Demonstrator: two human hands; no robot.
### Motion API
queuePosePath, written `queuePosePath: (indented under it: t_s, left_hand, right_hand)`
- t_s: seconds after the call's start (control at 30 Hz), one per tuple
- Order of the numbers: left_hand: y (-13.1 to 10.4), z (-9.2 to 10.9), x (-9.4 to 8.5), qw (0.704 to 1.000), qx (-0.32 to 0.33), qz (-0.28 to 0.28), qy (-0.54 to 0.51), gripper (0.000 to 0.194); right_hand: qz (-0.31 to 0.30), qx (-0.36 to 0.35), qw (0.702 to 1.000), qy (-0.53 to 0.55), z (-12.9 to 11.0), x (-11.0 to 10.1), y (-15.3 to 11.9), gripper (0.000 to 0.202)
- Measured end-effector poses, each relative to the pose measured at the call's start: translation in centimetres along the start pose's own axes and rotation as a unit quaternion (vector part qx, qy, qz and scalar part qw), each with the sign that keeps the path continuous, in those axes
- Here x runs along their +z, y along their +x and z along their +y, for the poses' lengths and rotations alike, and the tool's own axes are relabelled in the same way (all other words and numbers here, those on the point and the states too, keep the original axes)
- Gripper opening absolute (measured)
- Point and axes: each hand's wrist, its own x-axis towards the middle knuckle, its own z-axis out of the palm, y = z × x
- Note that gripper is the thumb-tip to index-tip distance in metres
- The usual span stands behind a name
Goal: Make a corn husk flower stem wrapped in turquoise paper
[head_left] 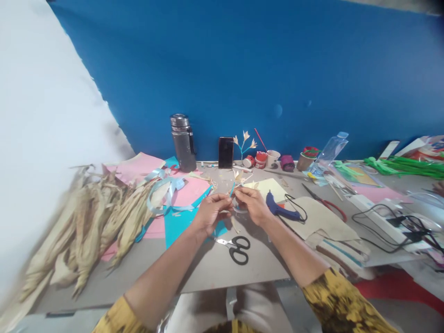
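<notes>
My left hand is closed in a pinch around the blue stem of a small pale husk flower, which points up above the fingers. Right beside it, my right hand pinches at the stem's side; what lies between its fingertips is too small to make out. Below the hands, scissors with black handles lie on the table, blades toward my left wrist. A blue paper sheet lies partly under my left hand. To the right of my right hand rests a blue glue gun.
Dried corn husks pile up at left, with light blue ribbon beside them. At the back stand a flask, a phone, a finished flower stem and paint pots. A power strip and red-handled pliers-like tool lie right.
</notes>
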Motion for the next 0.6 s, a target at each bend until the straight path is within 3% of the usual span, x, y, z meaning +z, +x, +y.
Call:
queuePosePath:
  t_s: [0.3, 0.6]
  left_hand:
    - [-0.04, -0.70, 0.46, 0.994, 0.071, 0.039, 0.076, 0.022]
    - [-0.02, -0.72, 0.38, 0.991, 0.091, 0.052, 0.081, 0.021]
  right_hand:
    - [0.001, 0.001, 1.000, -0.010, -0.59, 0.32, -0.37, 0.031]
    - [-0.003, -0.025, 0.999, -0.041, -0.56, -0.06, -0.37, 0.022]
